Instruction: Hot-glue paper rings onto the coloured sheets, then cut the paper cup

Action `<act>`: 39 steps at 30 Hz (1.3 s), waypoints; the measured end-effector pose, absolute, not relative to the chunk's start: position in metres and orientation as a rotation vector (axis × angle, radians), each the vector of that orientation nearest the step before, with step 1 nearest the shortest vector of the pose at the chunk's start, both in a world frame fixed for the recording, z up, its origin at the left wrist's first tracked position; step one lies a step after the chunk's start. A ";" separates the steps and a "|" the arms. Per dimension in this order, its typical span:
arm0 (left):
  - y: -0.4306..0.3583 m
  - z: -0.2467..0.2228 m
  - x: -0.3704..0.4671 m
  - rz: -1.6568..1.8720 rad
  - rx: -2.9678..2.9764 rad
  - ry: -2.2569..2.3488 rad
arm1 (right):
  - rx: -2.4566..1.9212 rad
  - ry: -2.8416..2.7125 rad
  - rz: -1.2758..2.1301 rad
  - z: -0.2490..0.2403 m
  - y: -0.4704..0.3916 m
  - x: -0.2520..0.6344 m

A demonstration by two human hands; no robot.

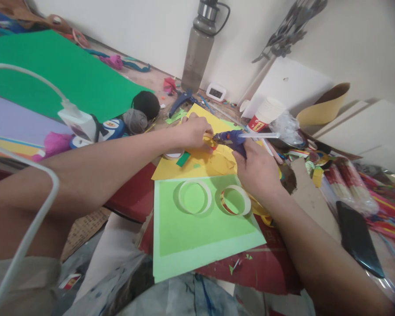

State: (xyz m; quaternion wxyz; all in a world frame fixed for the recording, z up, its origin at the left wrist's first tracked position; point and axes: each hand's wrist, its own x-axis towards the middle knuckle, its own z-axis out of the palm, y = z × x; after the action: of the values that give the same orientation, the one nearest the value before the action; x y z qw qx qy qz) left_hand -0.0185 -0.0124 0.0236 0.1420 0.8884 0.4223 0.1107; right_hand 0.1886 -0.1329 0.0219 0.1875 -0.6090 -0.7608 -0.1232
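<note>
Below the far white wall (134, 30), the left hand (195, 131) pinches a small yellow piece (209, 139); the right hand's (259, 169) grip holds a blue glue gun (230, 137); two rings (247, 204) lie near.

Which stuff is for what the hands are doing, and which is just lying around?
Probably in use:
glue gun, in the right hand
yellow piece, in the left hand
yellow sheet, underneath

Probably just lying around:
bottle
small clock
black ball
</note>
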 end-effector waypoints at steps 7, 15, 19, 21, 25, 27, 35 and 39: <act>-0.019 0.028 -0.014 0.224 2.594 1.443 | -1.748 -2.202 -0.424 0.023 -0.132 0.185; -0.024 0.030 -0.013 0.203 2.513 1.528 | -1.848 -2.203 -0.423 0.038 -0.145 0.178; -0.020 0.028 -0.013 0.229 2.510 1.490 | -1.821 -2.193 -0.402 0.033 -0.142 0.180; -0.018 0.026 -0.013 0.241 2.533 1.434 | -1.799 -2.184 -0.405 0.029 -0.139 0.183; -0.019 0.025 -0.014 0.261 2.566 1.385 | -1.728 -2.171 -0.401 0.020 -0.130 0.187; -0.022 0.027 -0.014 0.253 2.563 1.394 | -1.717 -2.171 -0.387 0.017 -0.127 0.188; -0.028 0.035 -0.015 0.184 2.557 1.409 | -1.729 -2.195 -0.390 0.025 -0.137 0.185; -0.032 0.040 -0.014 0.166 2.550 1.424 | -1.729 -2.187 -0.429 0.026 -0.139 0.184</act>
State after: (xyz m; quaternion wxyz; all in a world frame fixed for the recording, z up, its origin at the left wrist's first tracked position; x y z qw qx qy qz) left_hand -0.0142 -0.0318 0.0396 0.1078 0.8666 0.4839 0.0563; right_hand 0.1842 -0.1391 0.0257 0.1597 -0.6051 -0.7654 -0.1501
